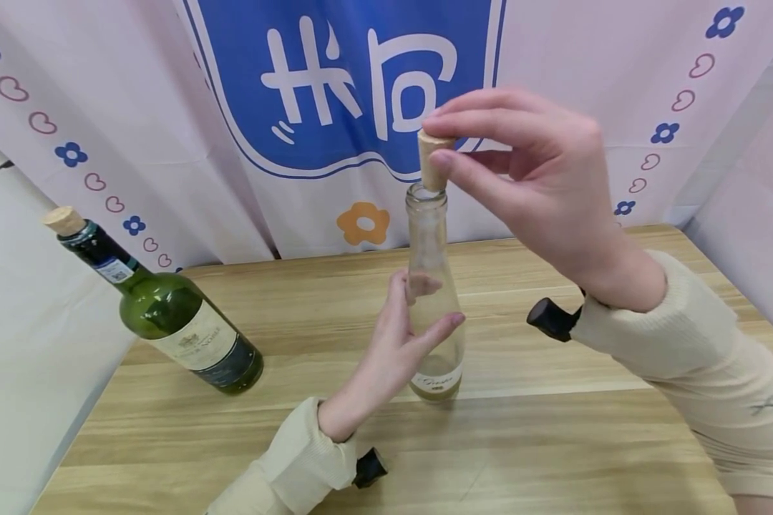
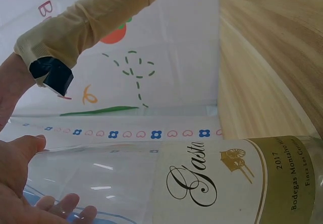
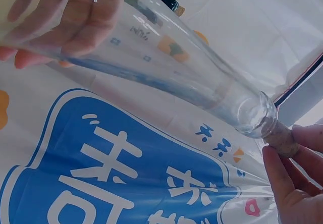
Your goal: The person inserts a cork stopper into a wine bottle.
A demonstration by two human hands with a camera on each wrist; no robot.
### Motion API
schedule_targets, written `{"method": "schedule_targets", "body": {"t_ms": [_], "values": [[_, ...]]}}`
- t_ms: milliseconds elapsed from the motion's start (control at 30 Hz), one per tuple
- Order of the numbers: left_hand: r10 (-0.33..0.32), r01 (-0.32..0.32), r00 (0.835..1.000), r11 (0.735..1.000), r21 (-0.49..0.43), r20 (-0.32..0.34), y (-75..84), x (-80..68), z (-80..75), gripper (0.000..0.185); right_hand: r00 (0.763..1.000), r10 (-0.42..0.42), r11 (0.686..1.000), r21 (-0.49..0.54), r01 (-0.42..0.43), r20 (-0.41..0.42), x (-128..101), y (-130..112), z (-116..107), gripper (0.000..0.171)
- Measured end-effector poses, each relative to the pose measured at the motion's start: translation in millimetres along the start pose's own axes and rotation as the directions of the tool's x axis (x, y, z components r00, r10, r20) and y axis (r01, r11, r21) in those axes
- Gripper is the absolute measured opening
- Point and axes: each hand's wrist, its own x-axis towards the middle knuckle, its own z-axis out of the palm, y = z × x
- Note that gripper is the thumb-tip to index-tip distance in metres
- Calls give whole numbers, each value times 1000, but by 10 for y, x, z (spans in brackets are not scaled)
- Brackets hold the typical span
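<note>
**corkfan:** ok so the clear bottle (image 1: 433, 300) is stood upright on the wooden table (image 1: 554, 443), roughly mid-table. It's gripped around its lower body by the left hand (image 1: 404, 342), thumb on one side and fingers wrapped round the other. In the left wrist view the gold-edged label (image 2: 237, 183) with script lettering is seen right up close, and fingertips (image 2: 65, 204) are seen through the glass.

**tablewatcher:** and the cork?

**corkfan:** The cork (image 1: 431, 162) is pinched between thumb and fingers of the right hand (image 1: 535, 175), directly above the clear bottle's mouth. Its lower end is at the rim; whether it's actually seated inside can't be told from the head view. In the right wrist view the cork (image 3: 280, 139) is shown touching the lip of the open neck.

**tablewatcher:** anything else near it?

**corkfan:** A green bottle (image 1: 167, 315) is left of the clear bottle, well apart, corked, with a pale label. It looks tilted but that could be lens warp. Behind the clear bottle a pink-and-blue printed banner (image 1: 335, 86) is hung.
</note>
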Motion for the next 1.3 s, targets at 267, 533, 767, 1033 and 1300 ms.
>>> {"method": "schedule_targets", "body": {"t_ms": [267, 533, 767, 1033, 1300], "values": [[13, -13, 1000, 1000, 2, -3, -1, 7, 5, 45, 999, 28, 1000, 11, -28, 21, 1, -26, 34, 18], [14, -14, 1000, 1000, 9, -4, -7, 0, 6, 46, 998, 50, 999, -7, -50, 36, -57, 18, 64, 18], [21, -21, 1000, 1000, 4, 7, 9, -3, 1, 46, 991, 88, 984, 146, -102, 99, -389, 1075, -17, 34], [1, -1, 1000, 1000, 5, 10, 12, 0, -3, 47, 999, 19, 993, 115, -24, 41, -245, 471, 56, 25], [-4, 3, 1000, 1000, 9, 15, 14, 5, -8, 47, 996, 64, 996, 58, -67, 61, -484, 1236, 14, 27]]}}
